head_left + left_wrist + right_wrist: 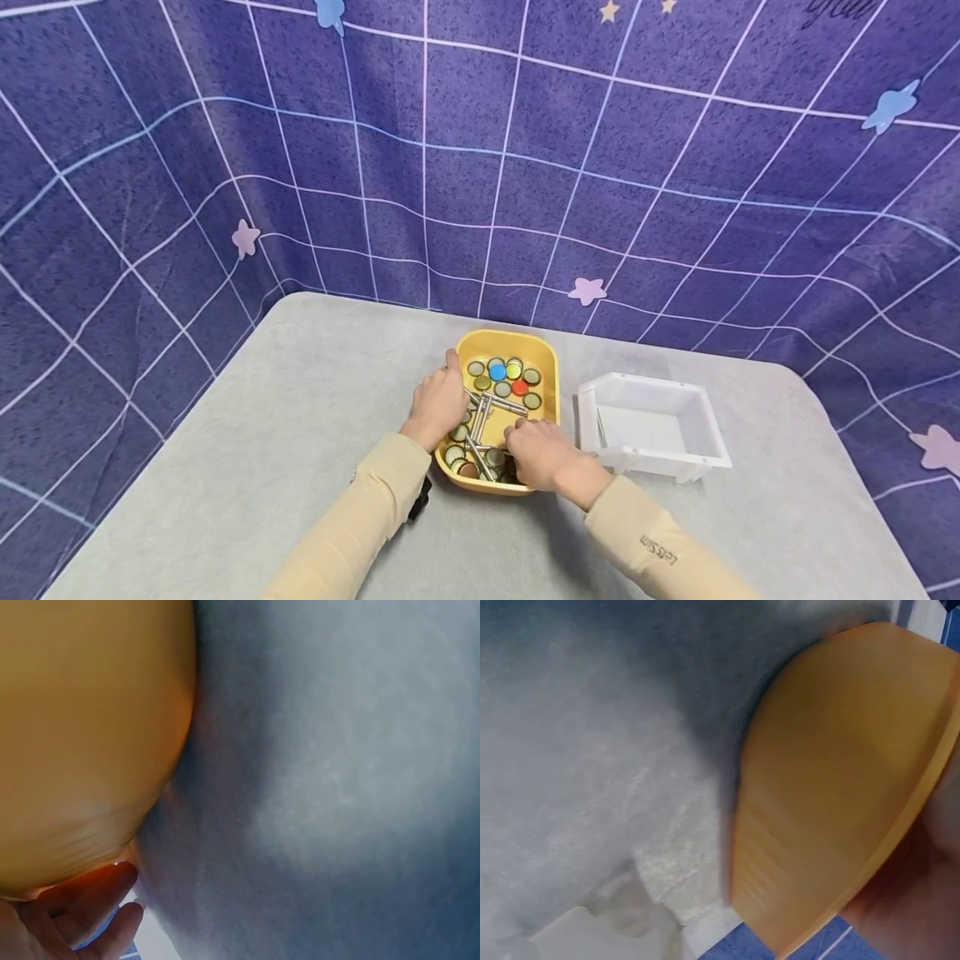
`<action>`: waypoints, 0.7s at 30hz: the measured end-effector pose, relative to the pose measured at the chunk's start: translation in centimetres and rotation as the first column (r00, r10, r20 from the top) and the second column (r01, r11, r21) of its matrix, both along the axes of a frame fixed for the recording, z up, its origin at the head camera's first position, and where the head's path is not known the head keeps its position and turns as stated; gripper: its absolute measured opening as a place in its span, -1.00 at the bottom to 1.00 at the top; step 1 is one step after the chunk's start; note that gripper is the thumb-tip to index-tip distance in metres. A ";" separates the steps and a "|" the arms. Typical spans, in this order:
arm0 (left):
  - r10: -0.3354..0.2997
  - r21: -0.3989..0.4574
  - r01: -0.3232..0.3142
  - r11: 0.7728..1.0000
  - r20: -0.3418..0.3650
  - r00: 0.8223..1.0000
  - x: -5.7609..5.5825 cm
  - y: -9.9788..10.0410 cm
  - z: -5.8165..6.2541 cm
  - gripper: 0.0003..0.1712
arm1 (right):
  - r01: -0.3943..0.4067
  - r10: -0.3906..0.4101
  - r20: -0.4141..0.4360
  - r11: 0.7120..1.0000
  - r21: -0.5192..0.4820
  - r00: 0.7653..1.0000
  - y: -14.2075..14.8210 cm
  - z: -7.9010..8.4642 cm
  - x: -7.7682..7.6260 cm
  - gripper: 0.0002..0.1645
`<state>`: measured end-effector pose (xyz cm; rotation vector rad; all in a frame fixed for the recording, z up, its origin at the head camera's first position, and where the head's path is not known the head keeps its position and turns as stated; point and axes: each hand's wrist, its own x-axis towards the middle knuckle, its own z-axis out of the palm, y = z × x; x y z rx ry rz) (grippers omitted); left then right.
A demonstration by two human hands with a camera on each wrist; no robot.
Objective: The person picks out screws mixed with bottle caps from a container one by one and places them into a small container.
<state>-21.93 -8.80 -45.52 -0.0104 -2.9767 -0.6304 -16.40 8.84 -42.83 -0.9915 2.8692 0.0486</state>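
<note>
In the head view a yellow plastic basin (553,367) stands on the table, holding several bottle caps (502,389) and silver metal rods (480,421). My left hand (438,406) grips its left rim. The left wrist view shows the fingers (101,907) of that hand curved against the basin's outer wall (82,750). Over the front right rim, my right hand (543,452) reaches down inside, among the caps and beside a rod. Its fingertips are hidden, and I cannot tell whether they hold anything. From the right wrist, the basin's side (825,765) shows, with the hand beyond the rim.
Right of the basin stands a white plastic bin (652,425) with a thin rod (601,427) leaning inside its left wall. The grey table (322,392) has a rounded far edge. Behind it hangs a purple cloth (465,192) with grid lines and stars.
</note>
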 end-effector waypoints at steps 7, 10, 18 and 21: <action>0.006 -0.002 -0.006 1.000 0.009 1.000 0.0 0.0 0.1 -0.21 | 0.005 -0.002 -0.040 0.997 0.075 0.999 -0.4 0.6 0.3 -0.87; 0.009 -0.005 -0.009 1.000 0.019 1.000 0.0 0.0 0.1 -0.20 | 0.004 -0.001 -0.038 0.996 0.093 0.999 -0.4 0.6 0.5 -0.84; 0.013 -0.008 -0.013 1.000 0.017 1.000 0.0 0.0 0.1 -0.20 | -0.017 0.019 -0.032 0.997 0.070 0.999 -0.2 0.8 0.5 -0.84; 0.013 -0.005 -0.013 1.000 0.015 1.000 0.0 0.0 0.2 -0.20 | -0.007 0.006 0.019 0.999 0.034 1.000 -0.1 0.9 0.3 -0.82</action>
